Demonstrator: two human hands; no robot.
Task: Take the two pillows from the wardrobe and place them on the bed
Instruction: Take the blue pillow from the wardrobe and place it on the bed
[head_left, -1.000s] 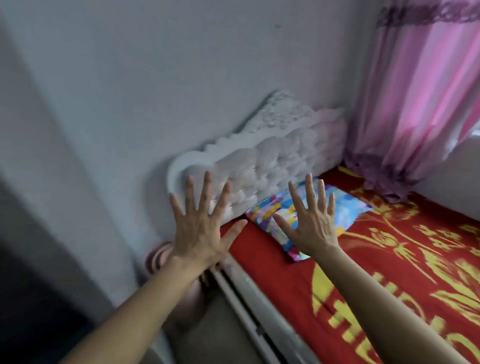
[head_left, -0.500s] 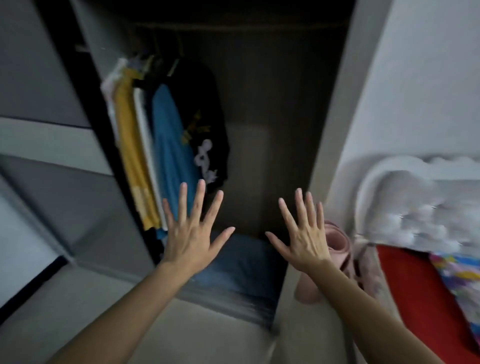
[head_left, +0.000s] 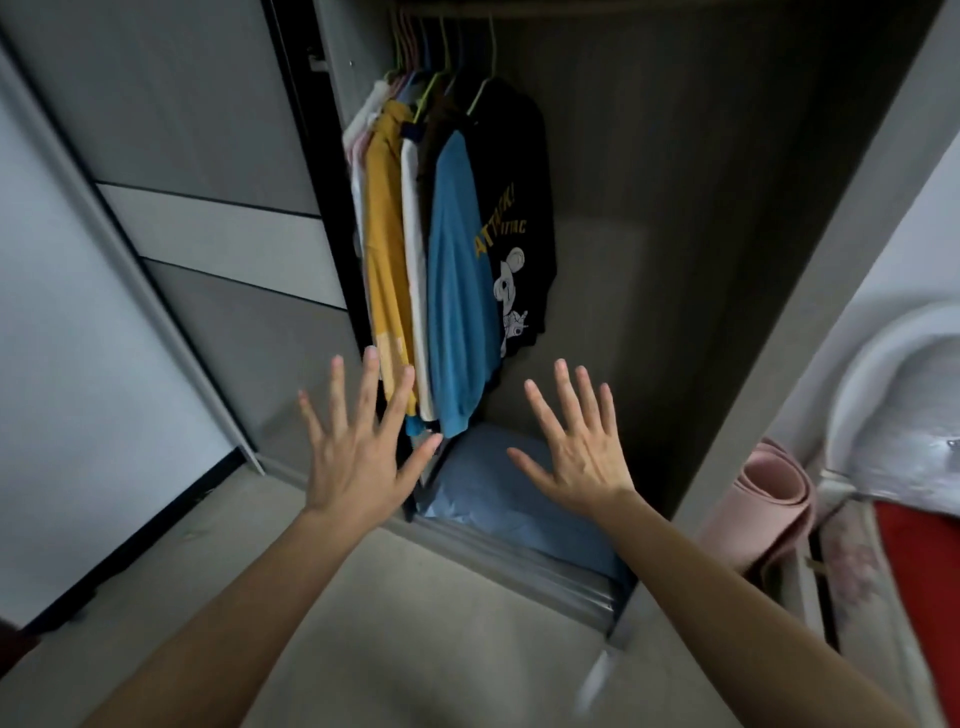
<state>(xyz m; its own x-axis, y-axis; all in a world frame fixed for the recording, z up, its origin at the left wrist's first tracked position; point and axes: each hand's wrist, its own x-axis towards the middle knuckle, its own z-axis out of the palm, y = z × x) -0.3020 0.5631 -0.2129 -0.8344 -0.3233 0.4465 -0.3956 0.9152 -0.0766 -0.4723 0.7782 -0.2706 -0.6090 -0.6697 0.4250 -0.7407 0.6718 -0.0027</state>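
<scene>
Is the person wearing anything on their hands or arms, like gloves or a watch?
No. The left hand and right hand are bare: no gloves, rings, watch or bracelet show. Both forearms are bare too, with no sleeve in view as far as the picture's bottom edge. The fingernails look short and unpainted.

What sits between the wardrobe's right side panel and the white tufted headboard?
Head view: a rolled pink mat stands upright in that gap, beside the grey wardrobe side panel and the white tufted headboard.

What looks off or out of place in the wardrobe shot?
Nothing damaged or spilled. Only oddity: a rolled pink mat stands wedged between the wardrobe side and the bed. The blue pillow lies flat on the wardrobe floor; both hands are empty.
</scene>
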